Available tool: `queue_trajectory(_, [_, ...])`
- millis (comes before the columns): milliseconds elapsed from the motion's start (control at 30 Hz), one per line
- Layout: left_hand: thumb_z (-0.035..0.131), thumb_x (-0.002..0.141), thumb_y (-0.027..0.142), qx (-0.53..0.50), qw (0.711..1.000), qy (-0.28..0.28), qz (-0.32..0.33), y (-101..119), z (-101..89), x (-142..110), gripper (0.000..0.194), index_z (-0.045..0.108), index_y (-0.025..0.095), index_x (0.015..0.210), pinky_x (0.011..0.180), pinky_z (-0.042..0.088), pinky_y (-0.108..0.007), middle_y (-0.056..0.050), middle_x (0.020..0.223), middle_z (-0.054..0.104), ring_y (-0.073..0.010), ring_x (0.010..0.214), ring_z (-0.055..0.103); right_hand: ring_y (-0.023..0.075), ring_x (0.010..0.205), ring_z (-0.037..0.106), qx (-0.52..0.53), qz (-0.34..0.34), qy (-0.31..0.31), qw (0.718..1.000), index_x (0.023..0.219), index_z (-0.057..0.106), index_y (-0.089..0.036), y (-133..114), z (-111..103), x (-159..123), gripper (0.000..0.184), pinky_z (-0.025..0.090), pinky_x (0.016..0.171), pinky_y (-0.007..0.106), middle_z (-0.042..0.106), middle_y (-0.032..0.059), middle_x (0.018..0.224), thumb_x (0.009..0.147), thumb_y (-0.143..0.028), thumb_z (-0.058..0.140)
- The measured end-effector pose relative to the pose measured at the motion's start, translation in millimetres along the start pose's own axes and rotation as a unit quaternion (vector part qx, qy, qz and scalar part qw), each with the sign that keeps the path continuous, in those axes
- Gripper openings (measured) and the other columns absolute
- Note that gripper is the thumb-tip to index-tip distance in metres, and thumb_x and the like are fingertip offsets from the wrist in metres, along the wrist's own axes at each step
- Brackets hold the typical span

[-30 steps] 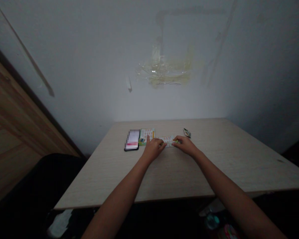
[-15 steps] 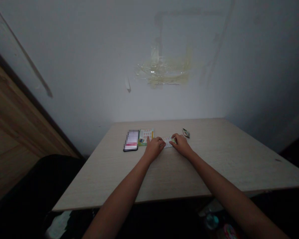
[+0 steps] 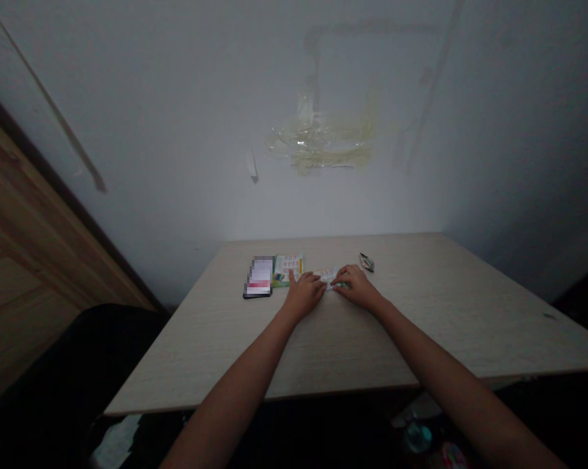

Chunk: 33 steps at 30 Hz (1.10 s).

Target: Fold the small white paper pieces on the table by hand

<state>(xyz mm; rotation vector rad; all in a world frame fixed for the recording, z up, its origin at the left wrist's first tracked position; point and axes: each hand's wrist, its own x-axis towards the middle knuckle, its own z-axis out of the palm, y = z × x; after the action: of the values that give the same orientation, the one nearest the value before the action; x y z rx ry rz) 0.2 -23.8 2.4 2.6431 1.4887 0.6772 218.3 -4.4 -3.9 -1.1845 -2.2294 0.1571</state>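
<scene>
Fingers of the left hand (image 3: 304, 294) and right hand (image 3: 357, 288) are pinching both ends of a printed strip (image 3: 326, 274), its long axis running sideways.

Nothing fancy on this one, just a bare, slim left forearm (image 3: 235, 384) and a bare, slim right forearm (image 3: 450, 365), narrowing at the wrists into a smooth, bare left hand (image 3: 304, 296) and a smooth, bare right hand (image 3: 357, 290) with slender fingers.
</scene>
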Motion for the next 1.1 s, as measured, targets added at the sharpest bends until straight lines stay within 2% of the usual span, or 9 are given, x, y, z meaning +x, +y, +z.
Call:
queue_trajectory(333, [0.052, 0.096, 0.038, -0.049, 0.999, -0.014, -0.006, 4.4, -7.8, -4.1, 0.023, 0.071, 0.03, 0.108, 0.111, -0.003, -0.073, -0.003, 0.119, 0.07, -0.023, 0.123, 0.051, 0.0241, 0.102, 0.053, -0.028, 0.044, 0.017, 0.999, 0.102, 0.078, -0.025, 8.3, 2.9, -0.6, 0.02, 0.042, 0.096, 0.042, 0.061, 0.0103, 0.103, 0.089, -0.028, 0.062])
queue_trajectory(567, [0.055, 0.094, 0.042, -0.014, 0.999, -0.001, -0.04, 3.0, -3.7, -5.8, 0.024, 0.07, 0.036, 0.112, 0.108, -0.002, -0.077, -0.003, 0.132, 0.063, -0.0287, 0.133, 0.042, 0.0238, 0.102, 0.052, -0.026, 0.044, 0.007, 0.999, 0.106, 0.076, -0.025, 9.1, 4.6, -1.9, 0.023, 0.042, 0.096, 0.042, 0.059, 0.0103, 0.104, 0.089, -0.032, 0.062])
queue_trajectory(933, [0.054, 0.094, 0.04, -0.062, 0.998, -0.004, -0.023, 3.2, -7.4, -7.7, 0.022, 0.073, 0.035, 0.104, 0.11, -0.007, -0.074, 0.0, 0.118, 0.072, -0.027, 0.131, 0.047, 0.0259, 0.112, 0.05, -0.044, 0.042, -0.002, 0.998, 0.113, 0.074, -0.03, 11.0, 6.8, -3.2, 0.027, 0.039, 0.1, 0.044, 0.058, 0.0101, 0.117, 0.092, -0.034, 0.059])
queue_trajectory(1100, [0.055, 0.093, 0.04, -0.055, 0.997, 0.0, -0.05, 4.0, -8.2, -7.1, 0.022, 0.072, 0.036, 0.107, 0.111, -0.004, -0.075, -0.001, 0.13, 0.066, -0.0276, 0.134, 0.044, 0.0256, 0.113, 0.051, -0.04, 0.039, -0.009, 0.998, 0.116, 0.072, -0.029, 11.9, 7.0, -3.9, 0.029, 0.04, 0.101, 0.044, 0.058, 0.0107, 0.119, 0.092, -0.033, 0.057])
